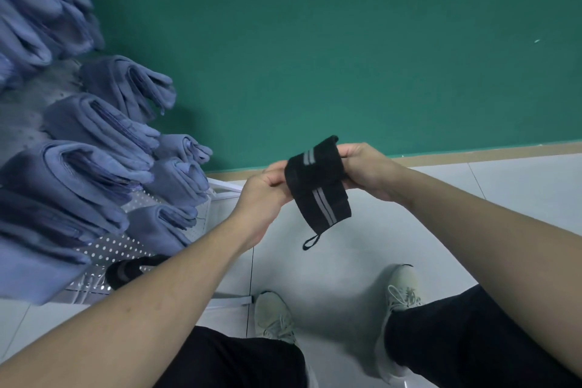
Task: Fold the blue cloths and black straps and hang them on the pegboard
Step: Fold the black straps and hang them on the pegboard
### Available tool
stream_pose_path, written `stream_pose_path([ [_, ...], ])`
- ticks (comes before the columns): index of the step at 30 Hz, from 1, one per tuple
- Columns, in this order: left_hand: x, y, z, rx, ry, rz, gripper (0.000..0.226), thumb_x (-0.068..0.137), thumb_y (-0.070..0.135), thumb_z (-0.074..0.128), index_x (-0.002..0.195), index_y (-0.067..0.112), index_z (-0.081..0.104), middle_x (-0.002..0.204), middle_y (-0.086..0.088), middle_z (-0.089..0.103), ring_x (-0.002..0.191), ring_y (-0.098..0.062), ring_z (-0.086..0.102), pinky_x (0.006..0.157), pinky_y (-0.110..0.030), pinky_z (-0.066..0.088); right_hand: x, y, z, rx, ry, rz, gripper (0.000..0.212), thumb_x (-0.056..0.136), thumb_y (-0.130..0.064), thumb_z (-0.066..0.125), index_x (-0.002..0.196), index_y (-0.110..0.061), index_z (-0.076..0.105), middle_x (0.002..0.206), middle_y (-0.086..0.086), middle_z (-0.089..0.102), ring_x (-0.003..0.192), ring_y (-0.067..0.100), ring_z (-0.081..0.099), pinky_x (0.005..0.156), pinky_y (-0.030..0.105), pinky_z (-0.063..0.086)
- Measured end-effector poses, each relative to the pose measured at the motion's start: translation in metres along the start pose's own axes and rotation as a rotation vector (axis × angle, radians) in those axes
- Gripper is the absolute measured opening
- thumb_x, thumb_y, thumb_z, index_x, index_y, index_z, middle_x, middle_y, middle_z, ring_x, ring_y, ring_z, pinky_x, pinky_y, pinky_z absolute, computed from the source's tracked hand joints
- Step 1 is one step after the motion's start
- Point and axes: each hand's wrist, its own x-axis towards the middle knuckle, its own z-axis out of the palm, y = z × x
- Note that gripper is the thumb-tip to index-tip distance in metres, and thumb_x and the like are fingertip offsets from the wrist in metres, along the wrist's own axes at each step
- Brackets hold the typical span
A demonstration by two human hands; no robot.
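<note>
A black strap (318,186) with grey stripes is held folded in front of me, above the floor. My left hand (267,192) grips its left edge and my right hand (368,170) grips its right edge. A small black loop hangs from the strap's lower end. On the left stands the white pegboard (126,246), with several folded blue cloths (94,135) hanging on it. Another black strap (132,271) hangs low on the pegboard, partly hidden behind my left forearm.
A green wall (346,41) fills the background, with a tan baseboard along its foot. The floor (346,261) is pale tile. My two feet in light sneakers (403,290) and dark trouser legs show at the bottom.
</note>
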Motion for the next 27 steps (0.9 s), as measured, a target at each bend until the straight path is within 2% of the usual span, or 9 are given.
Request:
stream_pose_path([
  [3, -0.002, -0.006, -0.002, 0.151, -0.039, 0.031, 0.045, 0.092, -0.016, 0.053, 0.095, 0.021, 0.078, 0.126, 0.011, 0.066, 0.112, -0.008, 0.063, 0.091, -0.024, 0.054, -0.001, -0.001, -0.006, -0.179, 0.006, -0.083, 0.031, 0.099, 0.002, 0.049, 0.088, -0.014, 0.073, 0.078, 0.006, 0.069, 0.066, 0.017, 0.065, 0.059, 0.028, 0.056],
  [7, -0.002, -0.008, -0.005, -0.01, -0.011, -0.052, 0.044, 0.092, -0.016, 0.041, 0.091, 0.012, 0.076, 0.11, -0.007, 0.071, 0.101, -0.024, 0.063, 0.086, -0.03, 0.057, 0.003, 0.0, -0.009, -0.323, 0.049, -0.223, 0.047, 0.094, 0.013, 0.038, 0.083, -0.017, 0.073, 0.082, -0.008, 0.07, 0.07, 0.004, 0.064, 0.067, 0.024, 0.053],
  [11, -0.005, -0.005, -0.007, 0.275, -0.06, 0.065, 0.032, 0.101, 0.001, 0.052, 0.092, 0.025, 0.07, 0.112, 0.013, 0.055, 0.101, 0.001, 0.057, 0.088, -0.014, 0.047, 0.006, 0.0, 0.002, -0.502, -0.016, -0.454, 0.04, 0.092, 0.012, 0.048, 0.107, -0.013, 0.074, 0.094, -0.013, 0.059, 0.084, -0.006, 0.059, 0.081, 0.022, 0.046],
  [14, -0.01, -0.007, -0.01, 0.398, -0.076, 0.173, 0.032, 0.093, -0.005, 0.063, 0.094, 0.027, 0.068, 0.118, 0.014, 0.049, 0.097, 0.019, 0.054, 0.086, -0.008, 0.042, 0.005, -0.002, 0.005, -0.353, -0.069, -0.415, 0.039, 0.097, 0.016, 0.044, 0.112, -0.012, 0.067, 0.095, -0.001, 0.055, 0.084, -0.004, 0.057, 0.082, 0.016, 0.045],
  [17, -0.009, -0.014, -0.014, 0.45, -0.033, 0.24, 0.047, 0.085, -0.014, 0.067, 0.108, 0.027, 0.066, 0.123, 0.015, 0.048, 0.101, 0.016, 0.055, 0.088, -0.008, 0.044, 0.006, -0.001, 0.003, -0.182, -0.139, -0.273, 0.024, 0.1, 0.009, 0.04, 0.111, 0.007, 0.062, 0.106, 0.011, 0.059, 0.093, 0.015, 0.059, 0.086, 0.028, 0.052],
  [19, -0.006, -0.019, -0.017, 0.417, 0.022, 0.266, 0.055, 0.084, -0.016, 0.068, 0.112, 0.031, 0.064, 0.123, 0.013, 0.049, 0.105, 0.008, 0.057, 0.093, -0.011, 0.044, 0.008, 0.004, 0.006, -0.143, -0.163, -0.222, 0.021, 0.098, 0.009, 0.047, 0.115, -0.003, 0.049, 0.107, 0.01, 0.058, 0.084, 0.018, 0.059, 0.082, 0.031, 0.052],
  [21, -0.005, -0.02, -0.018, 0.357, 0.075, 0.265, 0.055, 0.083, -0.016, 0.068, 0.113, 0.031, 0.066, 0.124, 0.01, 0.05, 0.108, 0.0, 0.058, 0.096, -0.015, 0.045, 0.012, 0.013, 0.009, -0.114, -0.163, -0.159, 0.043, 0.095, 0.005, 0.059, 0.125, -0.019, 0.039, 0.104, 0.009, 0.062, 0.075, 0.015, 0.06, 0.085, 0.033, 0.047],
  [23, -0.003, -0.02, -0.021, 0.311, 0.143, 0.243, 0.058, 0.083, -0.018, 0.067, 0.112, 0.033, 0.067, 0.122, 0.011, 0.05, 0.108, -0.01, 0.059, 0.098, -0.02, 0.047, 0.016, 0.025, 0.01, -0.154, -0.194, -0.055, 0.061, 0.094, -0.007, 0.067, 0.14, -0.029, 0.034, 0.108, 0.006, 0.071, 0.088, 0.013, 0.067, 0.093, 0.032, 0.046],
  [27, -0.002, -0.02, -0.026, 0.235, 0.235, 0.167, 0.05, 0.085, -0.014, 0.068, 0.114, 0.026, 0.067, 0.119, 0.017, 0.05, 0.093, -0.008, 0.061, 0.096, -0.026, 0.052, 0.025, 0.043, 0.012, -0.294, -0.263, 0.089, 0.026, 0.091, -0.027, 0.07, 0.117, -0.027, 0.066, 0.11, -0.005, 0.073, 0.104, 0.01, 0.063, 0.1, 0.035, 0.045],
])
